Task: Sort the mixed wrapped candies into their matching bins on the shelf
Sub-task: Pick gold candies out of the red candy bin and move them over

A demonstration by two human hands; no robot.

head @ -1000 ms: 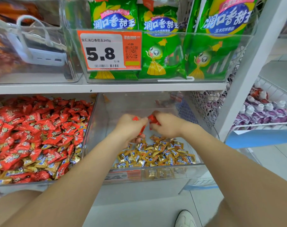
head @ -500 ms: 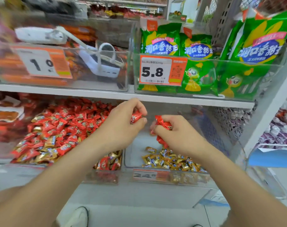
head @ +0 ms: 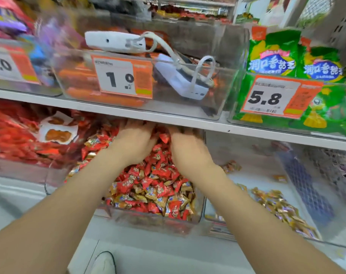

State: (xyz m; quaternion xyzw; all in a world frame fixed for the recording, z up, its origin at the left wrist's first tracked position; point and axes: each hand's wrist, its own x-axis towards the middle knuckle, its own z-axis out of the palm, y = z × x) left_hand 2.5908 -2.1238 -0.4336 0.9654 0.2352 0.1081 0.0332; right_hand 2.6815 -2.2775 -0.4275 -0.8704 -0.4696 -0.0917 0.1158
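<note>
Where a white shelf (head: 168,118) overhangs, 2 clear bins (head: 154,221) hold candies (head: 160,175).

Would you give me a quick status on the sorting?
Left hand, right hand on red candies in middle bin; grips blurred. Gold candies mixed in. Shelf hides fingertips.

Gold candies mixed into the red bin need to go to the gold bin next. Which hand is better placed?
Right, likely. The right hand lies nearer the gold bin, which adjoins the red bin on that side; the left hand would have to cross over the right.
</note>
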